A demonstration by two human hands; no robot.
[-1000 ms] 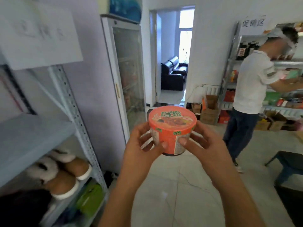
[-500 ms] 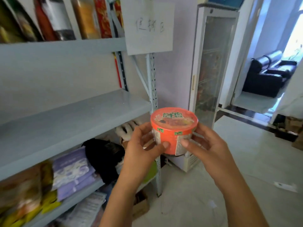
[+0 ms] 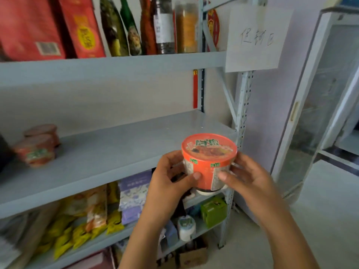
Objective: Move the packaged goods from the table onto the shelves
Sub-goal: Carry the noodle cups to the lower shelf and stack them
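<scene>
Pointing lid-up: upright noodle cup [image 3: 209, 152]

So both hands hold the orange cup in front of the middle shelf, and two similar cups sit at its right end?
No. The head view shows the two similar cups at the left end of the middle shelf, not the right. The left hand and right hand do hold the orange cup in front of it.

Shelved cups [image 3: 36, 152] blurry, far L
</scene>
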